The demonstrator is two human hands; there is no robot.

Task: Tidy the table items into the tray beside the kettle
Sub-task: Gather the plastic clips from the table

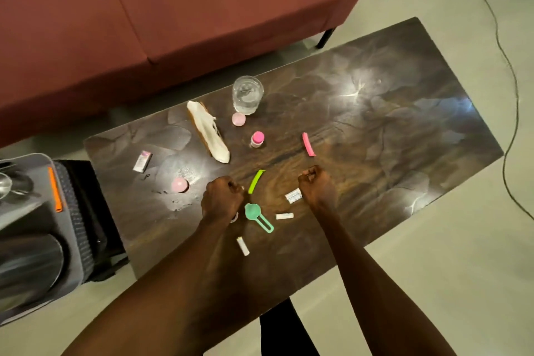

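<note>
Small items lie scattered on a dark marble-look table (375,124): a clear glass (247,94), a white net pouch (208,132), two pink caps (238,119) (179,184), a pink-lidded bottle (257,139), a pink clip (308,144), a green clip (256,181), a teal scoop (258,217), a small box (142,161) and white tubes (243,246) (284,216). My left hand (221,199) is fisted just left of the green clip. My right hand (316,186) is fisted beside a white label (293,196). Neither fist shows anything inside it. The grey tray (37,211) sits at far left.
A dark metal kettle (26,272) stands on the grey tray, along with an orange strip (55,189). A maroon sofa (173,9) runs behind the table. A cable (502,52) trails on the pale floor at right.
</note>
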